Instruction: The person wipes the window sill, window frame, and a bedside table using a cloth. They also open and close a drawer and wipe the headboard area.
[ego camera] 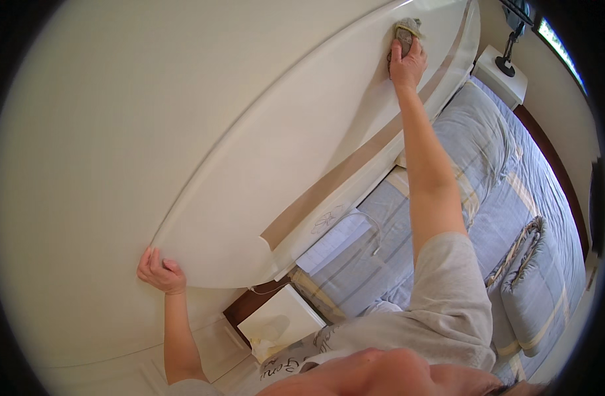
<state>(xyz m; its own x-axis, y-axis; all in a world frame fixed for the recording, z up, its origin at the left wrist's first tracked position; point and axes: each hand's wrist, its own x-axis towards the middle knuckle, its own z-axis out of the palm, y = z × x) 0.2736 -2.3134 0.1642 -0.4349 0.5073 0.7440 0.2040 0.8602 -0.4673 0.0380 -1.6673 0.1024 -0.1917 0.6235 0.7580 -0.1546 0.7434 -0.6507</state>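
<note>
A glossy white curved headboard (282, 158) with a brown stripe and a flower outline near its lower edge stands against the pale wall. At its upper right, my right hand (409, 64) presses a crumpled grey-brown cloth (405, 37) with a yellowish edge onto its face. My left hand (161, 271) rests at the headboard's rim, low on the left, its fingertips touching the edge; it holds nothing loose, and part of the palm is hidden.
Beside the headboard lies a bed with a blue-grey bedspread (382, 218), a pillow (473, 128), white papers (332, 242), a thin white cable (379, 230) and a folded quilt (528, 292). White nightstands (282, 317) flank it; the far one (513, 86) bears a black lamp (505, 64).
</note>
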